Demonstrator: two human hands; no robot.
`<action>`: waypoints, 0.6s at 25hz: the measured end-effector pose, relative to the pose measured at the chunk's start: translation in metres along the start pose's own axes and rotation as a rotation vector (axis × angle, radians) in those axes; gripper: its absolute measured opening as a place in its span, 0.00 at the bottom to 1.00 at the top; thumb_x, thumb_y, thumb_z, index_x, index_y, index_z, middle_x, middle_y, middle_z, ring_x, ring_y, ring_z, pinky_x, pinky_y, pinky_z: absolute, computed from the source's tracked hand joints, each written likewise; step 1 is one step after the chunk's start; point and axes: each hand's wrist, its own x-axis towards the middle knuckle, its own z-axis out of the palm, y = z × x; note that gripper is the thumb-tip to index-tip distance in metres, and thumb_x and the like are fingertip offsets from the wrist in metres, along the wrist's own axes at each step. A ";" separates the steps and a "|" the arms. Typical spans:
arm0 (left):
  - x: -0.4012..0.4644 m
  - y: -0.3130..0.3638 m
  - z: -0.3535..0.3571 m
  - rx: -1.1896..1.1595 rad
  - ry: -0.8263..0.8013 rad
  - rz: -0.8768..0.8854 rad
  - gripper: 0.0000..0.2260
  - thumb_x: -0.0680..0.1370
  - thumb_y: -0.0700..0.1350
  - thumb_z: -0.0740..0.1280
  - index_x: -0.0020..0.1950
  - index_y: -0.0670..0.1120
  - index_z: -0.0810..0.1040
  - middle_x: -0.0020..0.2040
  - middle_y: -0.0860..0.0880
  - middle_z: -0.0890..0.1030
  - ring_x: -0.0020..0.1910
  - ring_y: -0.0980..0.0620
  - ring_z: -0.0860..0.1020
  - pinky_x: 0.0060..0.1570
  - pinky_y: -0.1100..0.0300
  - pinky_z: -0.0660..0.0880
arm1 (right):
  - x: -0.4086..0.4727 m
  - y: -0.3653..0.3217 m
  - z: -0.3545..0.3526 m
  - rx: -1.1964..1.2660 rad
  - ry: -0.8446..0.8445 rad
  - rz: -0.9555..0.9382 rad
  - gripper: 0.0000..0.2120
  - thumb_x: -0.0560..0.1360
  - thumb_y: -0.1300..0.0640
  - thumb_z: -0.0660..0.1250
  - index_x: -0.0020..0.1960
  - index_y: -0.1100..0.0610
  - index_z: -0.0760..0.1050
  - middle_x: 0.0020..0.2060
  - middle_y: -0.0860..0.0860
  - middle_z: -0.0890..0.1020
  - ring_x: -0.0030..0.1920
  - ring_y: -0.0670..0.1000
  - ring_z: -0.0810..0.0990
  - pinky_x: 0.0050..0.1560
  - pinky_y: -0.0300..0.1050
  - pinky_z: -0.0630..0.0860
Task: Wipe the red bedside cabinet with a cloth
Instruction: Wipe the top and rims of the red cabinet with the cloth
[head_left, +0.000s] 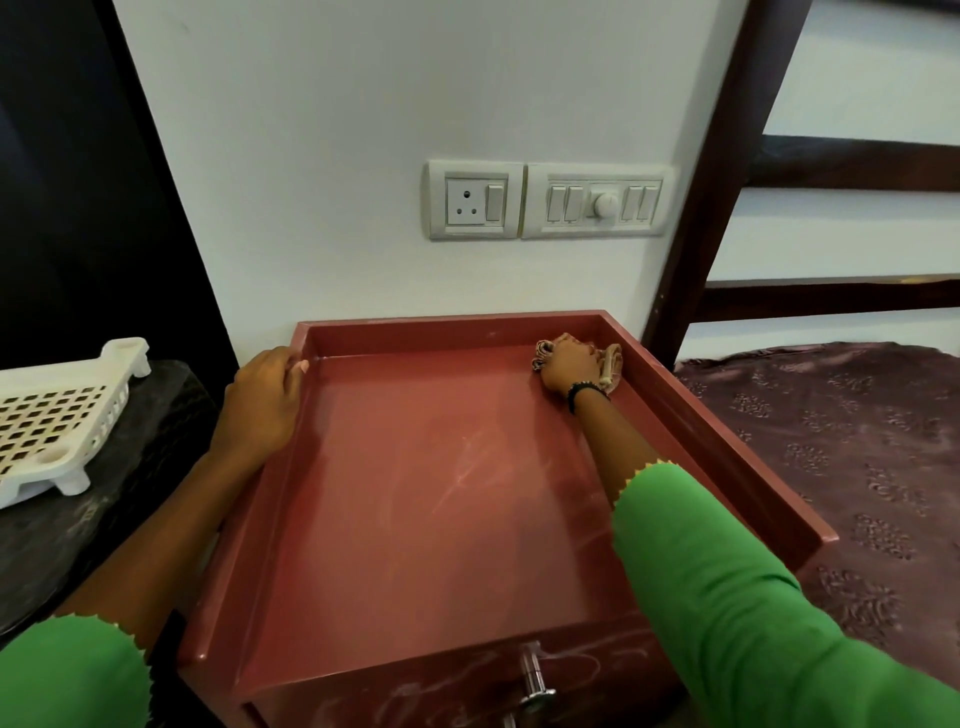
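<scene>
The red bedside cabinet (426, 499) stands against the white wall, its top recessed inside a raised rim. Pale smears show on the top and on the drawer front. My right hand (569, 366) is closed on a bunched beige cloth (610, 364) and presses it into the far right corner of the top. My left hand (267, 397) grips the rim at the far left corner. A metal drawer handle (535, 675) sticks out at the front.
A socket and switch panel (545, 200) sits on the wall above the cabinet. A white perforated plastic rack (57, 415) lies on a dark surface to the left. A bed with a brown patterned cover (852, 467) and a dark wooden headboard (727, 182) is on the right.
</scene>
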 end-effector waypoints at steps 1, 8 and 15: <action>0.000 0.000 0.000 0.000 0.008 -0.003 0.13 0.82 0.43 0.57 0.58 0.37 0.76 0.55 0.37 0.80 0.54 0.37 0.77 0.51 0.48 0.70 | 0.007 -0.007 -0.003 0.005 -0.049 0.037 0.29 0.77 0.52 0.62 0.71 0.68 0.61 0.69 0.66 0.67 0.71 0.67 0.64 0.74 0.58 0.57; -0.001 0.000 0.001 -0.003 0.044 0.017 0.12 0.81 0.43 0.60 0.56 0.36 0.77 0.52 0.37 0.80 0.51 0.37 0.78 0.50 0.48 0.71 | -0.023 0.012 -0.038 -0.005 -0.105 -0.103 0.20 0.78 0.53 0.60 0.65 0.64 0.71 0.63 0.61 0.76 0.65 0.62 0.73 0.67 0.52 0.66; -0.001 0.002 -0.001 -0.028 0.020 -0.006 0.13 0.81 0.42 0.58 0.58 0.36 0.77 0.56 0.36 0.80 0.55 0.35 0.77 0.53 0.47 0.72 | -0.201 0.096 -0.069 0.065 -0.135 -0.087 0.31 0.70 0.54 0.55 0.73 0.62 0.61 0.72 0.58 0.67 0.73 0.56 0.62 0.74 0.46 0.52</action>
